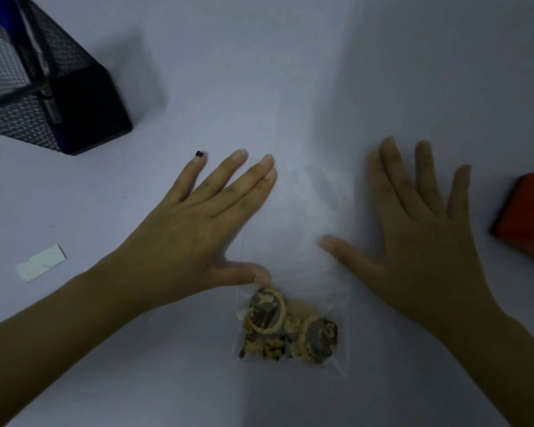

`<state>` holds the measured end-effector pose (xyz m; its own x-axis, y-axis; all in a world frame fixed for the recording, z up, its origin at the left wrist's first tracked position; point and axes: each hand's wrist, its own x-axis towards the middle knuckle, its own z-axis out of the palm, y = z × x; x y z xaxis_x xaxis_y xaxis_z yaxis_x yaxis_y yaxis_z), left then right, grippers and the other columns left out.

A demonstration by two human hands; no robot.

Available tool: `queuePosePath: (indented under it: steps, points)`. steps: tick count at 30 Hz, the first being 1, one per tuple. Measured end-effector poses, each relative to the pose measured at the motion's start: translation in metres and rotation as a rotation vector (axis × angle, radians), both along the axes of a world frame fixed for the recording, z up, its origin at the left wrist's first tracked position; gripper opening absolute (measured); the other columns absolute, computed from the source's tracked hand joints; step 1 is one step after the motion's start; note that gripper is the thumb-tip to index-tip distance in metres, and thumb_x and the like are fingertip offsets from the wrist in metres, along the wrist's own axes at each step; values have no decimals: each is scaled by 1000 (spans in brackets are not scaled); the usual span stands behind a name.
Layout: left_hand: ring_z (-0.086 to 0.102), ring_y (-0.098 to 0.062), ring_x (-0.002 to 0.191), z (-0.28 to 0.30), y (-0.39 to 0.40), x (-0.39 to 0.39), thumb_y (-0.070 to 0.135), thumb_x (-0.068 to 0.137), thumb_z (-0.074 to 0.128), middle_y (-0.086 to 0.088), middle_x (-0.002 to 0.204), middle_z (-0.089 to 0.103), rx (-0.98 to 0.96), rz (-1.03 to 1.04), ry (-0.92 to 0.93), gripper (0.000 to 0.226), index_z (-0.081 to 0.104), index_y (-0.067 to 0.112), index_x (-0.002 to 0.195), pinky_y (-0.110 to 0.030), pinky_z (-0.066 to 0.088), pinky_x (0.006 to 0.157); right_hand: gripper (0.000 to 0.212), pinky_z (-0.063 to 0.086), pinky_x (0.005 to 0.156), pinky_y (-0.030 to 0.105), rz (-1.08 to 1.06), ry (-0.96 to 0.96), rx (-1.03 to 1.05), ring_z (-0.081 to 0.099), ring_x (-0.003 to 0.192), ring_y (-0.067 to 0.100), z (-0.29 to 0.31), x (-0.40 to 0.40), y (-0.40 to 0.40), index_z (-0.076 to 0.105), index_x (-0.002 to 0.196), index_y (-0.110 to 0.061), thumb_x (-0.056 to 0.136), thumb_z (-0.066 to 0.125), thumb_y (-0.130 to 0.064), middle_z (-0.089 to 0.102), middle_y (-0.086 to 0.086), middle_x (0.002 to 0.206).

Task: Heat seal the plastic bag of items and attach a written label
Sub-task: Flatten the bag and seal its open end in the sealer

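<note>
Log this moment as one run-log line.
stage: flattening bag | left hand: open, on plastic bag | right hand: open, flat | label: unattached

Clear glossy plastic bag (302,217) on matt white table (383,72); black metal-mesh organizer (43,97).

A pale table (290,72) bears a clear bag (293,241), paper slip (40,262) and mesh organizer (53,97).

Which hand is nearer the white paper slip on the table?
Left. The left hand lies flat just right of the paper slip, apart from it. The right hand is far across, beyond the plastic bag.
</note>
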<state>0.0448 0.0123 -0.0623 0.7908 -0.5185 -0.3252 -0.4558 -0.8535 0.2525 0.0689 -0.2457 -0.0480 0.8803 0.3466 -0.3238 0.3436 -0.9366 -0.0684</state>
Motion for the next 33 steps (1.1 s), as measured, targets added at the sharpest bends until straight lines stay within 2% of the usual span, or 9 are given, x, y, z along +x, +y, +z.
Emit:
queuePosePath:
  steps: [3, 6, 10, 14, 17, 21, 23, 27, 33]
  points:
    - [-4, -21, 150, -1, 1, 0, 83, 79, 28, 0, 163, -2, 13, 0, 9, 105, 1, 15, 154, -51, 3, 121, 89, -3, 117, 54, 3, -26, 120, 1, 147, 30, -4, -8, 25, 17, 151, -5, 89, 34, -66, 11, 12, 160]
    - [-7, -20, 150, -1, 2, 0, 84, 78, 28, 1, 163, -5, 25, -3, 16, 106, -1, 16, 154, -51, 1, 121, 95, 0, 117, 56, 94, 12, 143, 2, 148, 30, -13, -15, 34, 16, 151, -7, 85, 33, -73, 11, 10, 161]
    - [-6, -20, 150, 0, 1, -1, 84, 78, 29, 1, 163, -4, 22, 2, 20, 106, 0, 16, 154, -50, 2, 121, 108, 1, 115, 63, 132, 65, 55, -3, 147, 36, -13, -16, 10, 14, 152, -11, 75, 29, -86, 8, 6, 161]
    - [-5, -20, 150, 0, -1, 0, 85, 77, 29, 1, 163, -3, 24, 5, 18, 107, 1, 16, 154, -51, 2, 121, 110, 2, 115, 62, 135, 99, 61, -3, 147, 37, -9, -15, -8, 14, 152, -14, 72, 32, -87, 8, 5, 161]
    - [-5, -21, 150, 1, -2, 1, 85, 77, 29, 0, 163, -4, 24, 5, 21, 107, 0, 15, 154, -53, 3, 121, 102, 0, 115, 59, 116, 78, 139, -3, 147, 33, -4, -14, -8, 15, 152, -11, 77, 39, -76, 7, 5, 161]
    - [-5, -21, 150, 0, 0, 1, 85, 77, 28, 0, 163, -3, 35, 5, 9, 107, 1, 15, 154, -52, 2, 121, 70, 6, 117, 56, 105, 23, 347, 8, 148, 30, -10, -24, 16, 28, 148, -5, 91, 45, -42, 21, 11, 158]
    - [-5, -21, 150, 0, 1, 0, 85, 77, 27, 0, 163, -3, 30, 10, 8, 107, 1, 15, 154, -51, 2, 121, 70, 7, 117, 56, 152, 20, 329, 12, 147, 29, -17, -31, 23, 30, 147, -6, 93, 41, -49, 25, 11, 157]
    - [-6, -21, 150, 0, 2, -1, 85, 77, 27, 0, 163, -6, 32, -3, 17, 107, -1, 16, 154, -52, 2, 121, 83, 9, 114, 64, 221, -1, 173, 12, 146, 39, -20, -27, 2, 28, 149, -16, 87, 35, -70, 23, 4, 158]
    - [-5, -23, 150, 2, -3, -2, 78, 81, 34, -2, 163, -2, -39, 28, 7, 102, 2, 13, 154, -53, 1, 121, 92, 6, 113, 65, 217, 3, 87, 7, 146, 39, -17, -22, -14, 24, 151, -18, 82, 31, -78, 18, 0, 159]
